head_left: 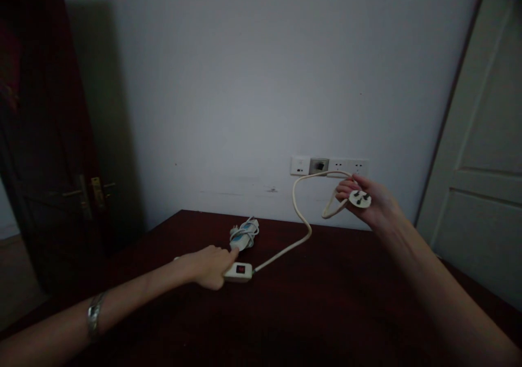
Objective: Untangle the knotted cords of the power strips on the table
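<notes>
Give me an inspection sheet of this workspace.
Surface: dark reddish tabletop, dimly lit.
Job's things: power strip with red switch; three-pin plug, prongs toward the camera.
Clutter: white-and-blue device beyond the power strip, wrapped in cord.
Hands: left hand over the power strip, grip unclear; right hand holding the three-pin plug aloft.
Cables: white cord runs from the power strip to the right hand.
Surroundings: wall sockets behind, dark door left, pale panelled door right.
</notes>
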`<state>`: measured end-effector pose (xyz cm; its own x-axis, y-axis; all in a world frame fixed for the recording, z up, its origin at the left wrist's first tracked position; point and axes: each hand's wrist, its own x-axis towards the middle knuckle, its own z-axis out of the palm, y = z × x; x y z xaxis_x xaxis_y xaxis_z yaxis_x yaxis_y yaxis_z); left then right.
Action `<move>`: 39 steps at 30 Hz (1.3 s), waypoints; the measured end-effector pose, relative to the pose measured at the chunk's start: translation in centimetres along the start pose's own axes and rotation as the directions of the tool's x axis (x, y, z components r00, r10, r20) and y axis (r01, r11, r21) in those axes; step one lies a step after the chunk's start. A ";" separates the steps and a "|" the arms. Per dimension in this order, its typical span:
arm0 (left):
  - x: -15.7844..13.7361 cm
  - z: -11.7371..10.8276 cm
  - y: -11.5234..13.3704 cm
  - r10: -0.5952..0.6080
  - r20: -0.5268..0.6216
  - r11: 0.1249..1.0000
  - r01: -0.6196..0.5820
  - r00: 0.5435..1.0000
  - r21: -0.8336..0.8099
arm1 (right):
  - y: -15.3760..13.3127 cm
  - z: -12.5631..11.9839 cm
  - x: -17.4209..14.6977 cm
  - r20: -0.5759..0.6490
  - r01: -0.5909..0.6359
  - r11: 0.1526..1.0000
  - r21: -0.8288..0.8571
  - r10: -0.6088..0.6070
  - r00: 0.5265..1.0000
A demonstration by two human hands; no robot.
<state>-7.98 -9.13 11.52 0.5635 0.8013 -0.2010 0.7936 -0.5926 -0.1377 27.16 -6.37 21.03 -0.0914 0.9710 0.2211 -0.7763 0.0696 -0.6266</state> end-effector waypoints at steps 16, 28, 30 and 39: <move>3.2 -3.7 -0.4 0.153 -0.002 0.973 -0.150 0.988 -0.177 | -0.8 -1.2 -1.8 0.325 -0.266 0.963 -0.052 0.268 0.907; 5.8 6.1 1.4 0.262 -0.216 0.963 -0.268 0.941 -0.001 | -0.4 3.6 -5.3 0.283 -0.188 0.952 -0.239 0.254 0.925; 6.0 6.5 1.7 0.260 -0.210 0.965 -0.260 0.942 0.032 | -0.2 3.7 -5.2 0.298 -0.196 0.945 -0.263 0.273 0.915; 6.8 7.2 2.4 0.272 -0.156 0.960 -0.278 0.949 -0.016 | 0.5 3.1 -4.5 0.333 -0.260 0.921 -0.291 0.352 0.875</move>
<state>-3.93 -5.71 2.87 0.7869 0.6123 -0.0767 0.6092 -0.7907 -0.0613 25.30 -11.42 22.02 -0.5608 0.7978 0.2216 -0.5094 -0.1214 -0.8519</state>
